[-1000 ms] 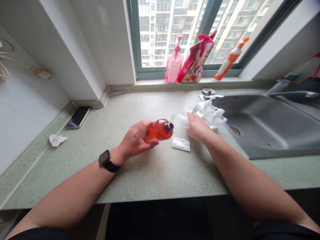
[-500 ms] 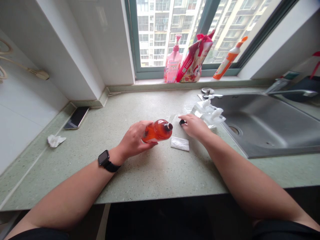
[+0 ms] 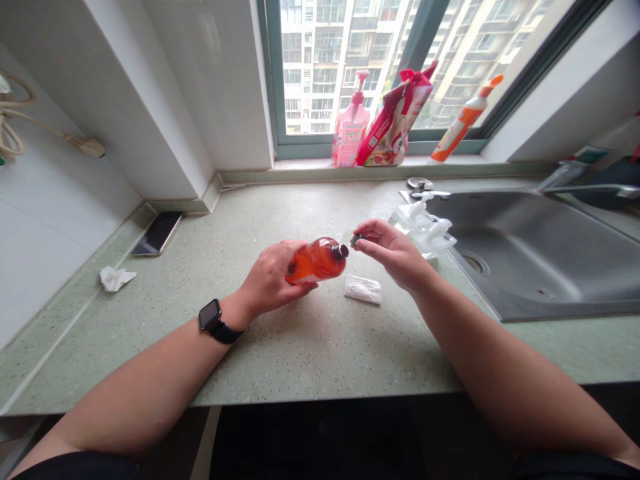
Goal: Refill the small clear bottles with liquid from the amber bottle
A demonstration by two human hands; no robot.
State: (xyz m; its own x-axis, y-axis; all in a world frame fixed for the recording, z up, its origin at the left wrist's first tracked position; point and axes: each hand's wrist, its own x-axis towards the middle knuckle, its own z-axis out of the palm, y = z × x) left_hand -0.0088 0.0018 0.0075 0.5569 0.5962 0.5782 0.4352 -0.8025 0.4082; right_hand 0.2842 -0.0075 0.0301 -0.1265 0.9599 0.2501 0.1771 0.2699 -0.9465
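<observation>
In the head view, your left hand (image 3: 273, 277) grips an orange plastic bottle (image 3: 316, 261), held nearly level with its black-ringed neck pointing right. Your right hand (image 3: 391, 255) pinches a small black piece (image 3: 357, 240) between thumb and fingertips, just beside that neck but not touching it, above the speckled green tabletop (image 3: 320, 353) and a folded white tissue (image 3: 363, 289).

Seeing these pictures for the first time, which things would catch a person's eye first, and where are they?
The orange bottle stands out first, held tilted in the left hand above the speckled green counter. The right hand pinches a small dark object close to the bottle's neck. Behind them, on the window sill, a pink pump bottle and a red-and-white pouch look bright against the tall buildings outside.
</observation>
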